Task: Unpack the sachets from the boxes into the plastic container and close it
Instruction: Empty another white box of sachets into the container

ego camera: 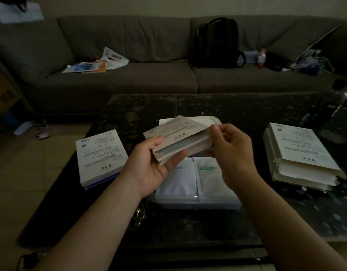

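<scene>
My left hand [152, 165] grips a flat white box [180, 139] from below, holding it in the air above the plastic container [196, 203]. The box's lid flap is lifted and grey sachets show inside its opening. My right hand [230, 153] pinches the box's right end between thumb and fingers. Two white sachets [192, 175] with teal labels lie side by side in the container. The container's white lid [209, 121] lies on the table behind the box, mostly hidden by it.
A closed white box [100, 157] lies on the dark stone table [247, 216] to the left. Opened boxes [301, 155] are stacked at the right. Beyond the table stands a grey sofa [149, 75] with papers, a black backpack [217, 44] and a bottle.
</scene>
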The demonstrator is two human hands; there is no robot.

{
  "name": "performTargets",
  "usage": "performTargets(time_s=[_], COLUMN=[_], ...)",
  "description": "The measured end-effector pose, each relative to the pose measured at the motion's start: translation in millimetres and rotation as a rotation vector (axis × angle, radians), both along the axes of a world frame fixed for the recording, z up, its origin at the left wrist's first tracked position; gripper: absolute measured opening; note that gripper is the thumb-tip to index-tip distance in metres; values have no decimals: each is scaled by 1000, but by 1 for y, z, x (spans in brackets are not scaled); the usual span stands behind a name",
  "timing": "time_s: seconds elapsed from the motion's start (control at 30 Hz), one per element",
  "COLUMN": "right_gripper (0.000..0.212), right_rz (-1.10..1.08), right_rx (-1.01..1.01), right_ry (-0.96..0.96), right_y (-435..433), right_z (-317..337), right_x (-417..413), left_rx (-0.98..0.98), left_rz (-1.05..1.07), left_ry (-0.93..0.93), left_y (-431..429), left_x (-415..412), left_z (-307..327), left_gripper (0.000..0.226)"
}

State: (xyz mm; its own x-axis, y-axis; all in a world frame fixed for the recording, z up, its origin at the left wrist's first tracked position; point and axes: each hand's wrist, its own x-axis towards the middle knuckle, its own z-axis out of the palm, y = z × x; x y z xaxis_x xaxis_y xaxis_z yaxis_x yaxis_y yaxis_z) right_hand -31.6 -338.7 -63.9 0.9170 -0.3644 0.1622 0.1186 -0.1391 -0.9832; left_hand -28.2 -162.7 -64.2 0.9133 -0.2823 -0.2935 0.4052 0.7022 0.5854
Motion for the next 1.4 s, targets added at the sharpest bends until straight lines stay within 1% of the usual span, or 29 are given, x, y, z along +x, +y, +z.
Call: performTargets(time_s=[0.13, 0.17, 0.2, 0.23, 0.33, 0.37, 0.43, 0.5, 0.57, 0.6, 0.67, 0.73, 0.83, 0.9, 0.97, 1.07, 1.17, 1.23, 1.3, 1.4], right_gripper=[16, 21, 26, 27, 9, 7, 10, 11, 10, 9, 6, 4, 10, 14, 20, 29, 39, 46, 44, 37], right_rz=[-79, -125, -158, -158, 4, 73, 187, 271, 336, 351, 328, 250, 109, 53, 59, 140, 161, 134, 126, 123], right_rx=[-396, -501, -569, -603, -626, -619, -565, -470, -405, -407, -461, -519, -614, -655, -708, -812, -931, -1053, -1147, -1175], right_ry=[-56, -62, -86, -120, -204, -212, -214, -208, -209, -211, -221, -260, -340, -389, -431, -472, -411, -372, -357, -400], right_y=[2, 3, 6, 11, 31, 36, 42, 46, 49, 51, 56, 60, 68, 73, 74, 68, 60, 55, 52, 50], right_z=[1, 1, 1, 1, -1, -3, -7, -7, -7, -8, -12, -17, -25, -31, -33, -33, -31, -32, -34, -37], right_x=[-4, -6, -9, -13, -25, -27, -29, -30, -31, -32, -32, -32, -29, -28, -27, -25, -22, -20, -18, -16], left_rx=[0, 1, 7, 12, 20, 29, 68, 106, 104, 94, 96, 115, 159, 212, 264, 316, 312, 320, 350, 386], left_rz=[40, 59, 79, 95, 119, 119, 121, 114, 105, 107, 132, 154, 142, 137, 161, 242, 298, 321, 343, 347], left_ry=[9, 7, 1, -7, -38, -49, -63, -69, -50, -30, 11, 32, 21, -2, -6, 32, 60, 46, 34, 4], left_y=[1, 1, 1, 0, -2, -3, -3, -3, -3, -3, -3, -5, -9, -10, -10, -6, 0, 2, 3, 3], left_x=[2, 2, 3, 3, 2, 2, 2, 2, 2, 2, 1, -2, -5, -6, -4, -1, 2, 4, 6, 6], left_z=[-1, -1, -2, -1, -2, -2, -4, -5, -5, -5, -4, -4, -6, -7, -7, -4, -2, -2, -4, -6], left_gripper=[35, 35, 35, 35, 38, 40, 43, 44, 46, 46, 43, 41, 41, 40, 41, 37, 35, 36, 36, 35])
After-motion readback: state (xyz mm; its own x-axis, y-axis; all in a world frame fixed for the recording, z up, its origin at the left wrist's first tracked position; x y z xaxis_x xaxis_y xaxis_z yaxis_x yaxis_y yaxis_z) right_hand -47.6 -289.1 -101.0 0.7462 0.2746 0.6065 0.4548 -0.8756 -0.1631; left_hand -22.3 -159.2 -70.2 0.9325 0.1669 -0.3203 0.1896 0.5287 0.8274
